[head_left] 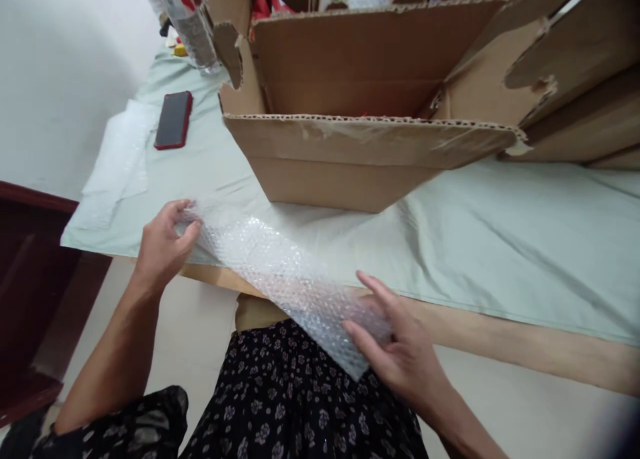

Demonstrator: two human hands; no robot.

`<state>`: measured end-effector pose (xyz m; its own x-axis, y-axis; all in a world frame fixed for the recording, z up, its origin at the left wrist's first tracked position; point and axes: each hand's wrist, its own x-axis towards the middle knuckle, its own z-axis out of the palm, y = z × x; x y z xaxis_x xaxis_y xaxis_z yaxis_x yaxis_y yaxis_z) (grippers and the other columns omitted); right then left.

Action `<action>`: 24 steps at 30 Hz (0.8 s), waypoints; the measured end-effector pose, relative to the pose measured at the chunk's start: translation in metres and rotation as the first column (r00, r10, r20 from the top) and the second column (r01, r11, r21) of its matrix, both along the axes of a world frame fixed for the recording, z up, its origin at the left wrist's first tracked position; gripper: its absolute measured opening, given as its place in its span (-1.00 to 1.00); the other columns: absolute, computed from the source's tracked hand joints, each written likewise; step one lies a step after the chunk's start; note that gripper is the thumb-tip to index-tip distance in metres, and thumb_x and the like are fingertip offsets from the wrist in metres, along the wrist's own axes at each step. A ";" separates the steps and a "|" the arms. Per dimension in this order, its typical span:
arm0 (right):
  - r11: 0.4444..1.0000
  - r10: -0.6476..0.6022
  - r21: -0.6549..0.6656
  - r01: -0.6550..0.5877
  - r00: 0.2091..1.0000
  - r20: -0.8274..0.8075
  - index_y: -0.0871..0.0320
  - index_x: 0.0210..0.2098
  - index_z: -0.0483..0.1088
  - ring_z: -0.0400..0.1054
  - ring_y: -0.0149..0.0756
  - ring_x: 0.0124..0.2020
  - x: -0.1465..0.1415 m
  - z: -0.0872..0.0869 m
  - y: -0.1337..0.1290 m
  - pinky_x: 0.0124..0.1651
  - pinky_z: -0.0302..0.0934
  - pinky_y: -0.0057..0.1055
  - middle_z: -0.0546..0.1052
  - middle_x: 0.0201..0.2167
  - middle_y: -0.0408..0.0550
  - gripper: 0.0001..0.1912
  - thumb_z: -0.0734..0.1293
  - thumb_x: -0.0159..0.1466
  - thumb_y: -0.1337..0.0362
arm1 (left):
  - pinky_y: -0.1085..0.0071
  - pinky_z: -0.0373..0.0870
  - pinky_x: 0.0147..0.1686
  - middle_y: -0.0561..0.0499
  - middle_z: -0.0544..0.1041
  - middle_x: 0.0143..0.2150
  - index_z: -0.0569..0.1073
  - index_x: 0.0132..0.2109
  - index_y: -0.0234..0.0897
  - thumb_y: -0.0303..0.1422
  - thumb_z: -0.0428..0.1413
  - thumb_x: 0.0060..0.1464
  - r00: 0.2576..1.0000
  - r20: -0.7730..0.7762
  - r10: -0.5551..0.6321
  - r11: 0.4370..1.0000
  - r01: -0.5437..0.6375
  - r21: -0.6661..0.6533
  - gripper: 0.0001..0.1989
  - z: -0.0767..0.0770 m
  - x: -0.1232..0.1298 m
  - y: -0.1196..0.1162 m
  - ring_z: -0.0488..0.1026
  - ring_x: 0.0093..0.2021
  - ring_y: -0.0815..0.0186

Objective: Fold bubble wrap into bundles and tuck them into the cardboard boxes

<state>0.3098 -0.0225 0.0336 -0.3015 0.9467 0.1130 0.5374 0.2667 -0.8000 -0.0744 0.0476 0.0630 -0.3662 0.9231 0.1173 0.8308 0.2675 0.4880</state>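
A clear sheet of bubble wrap [280, 262] stretches slantwise between my hands, over the front edge of the cloth-covered table. My left hand [167, 239] pinches its far left end between thumb and fingers. At the near right end, my right hand [400, 339] grips the sheet with the thumb on top, and some fingers lie behind the plastic. Just beyond the wrap stands an open cardboard box [330, 172], apart from both hands.
A phone [173, 120] with a red edge lies at the left, beside more folded bubble wrap [117, 156]. Clear plastic packaging [197, 39] stands behind it. Red packets [270, 4] show inside the cardboard at the back. More cardboard [585, 79] fills the right rear.
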 end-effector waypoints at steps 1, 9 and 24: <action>0.998 0.050 0.027 -0.049 0.999 -0.019 0.01 0.46 0.20 0.61 -0.17 0.01 -0.011 -0.003 -0.002 -0.02 0.56 -0.32 0.62 0.12 0.07 -0.36 0.34 0.43 0.26 | 0.08 0.52 0.08 -0.13 0.66 -0.02 0.53 0.07 -0.24 -0.22 0.13 0.06 1.000 -0.022 -0.022 1.000 0.022 -0.006 -0.57 0.000 -0.005 0.008 0.61 -0.05 0.06; 0.961 0.253 0.149 -0.234 0.959 -0.128 -0.08 0.54 0.03 0.60 -0.30 -0.22 -0.074 -0.021 -0.007 -0.17 0.53 -0.39 0.67 -0.04 -0.02 -0.25 0.23 0.44 0.46 | 0.11 0.52 -0.03 -0.07 0.68 -0.16 0.58 0.06 -0.16 -0.45 0.14 0.03 0.936 -0.222 -0.272 0.960 0.280 0.003 -0.59 0.002 -0.027 0.095 0.56 -0.27 0.13; 0.817 0.382 -0.318 -0.480 0.865 -0.325 0.13 0.14 0.59 0.57 -0.14 0.05 -0.093 -0.018 -0.016 0.16 0.43 -0.26 0.65 0.08 0.06 -0.58 0.39 0.31 0.27 | 0.00 0.45 0.18 -0.15 0.64 0.03 0.57 0.10 -0.25 -0.45 0.19 0.22 0.827 -0.233 -0.511 0.745 0.561 0.360 -0.70 -0.030 0.026 0.018 0.54 0.13 0.04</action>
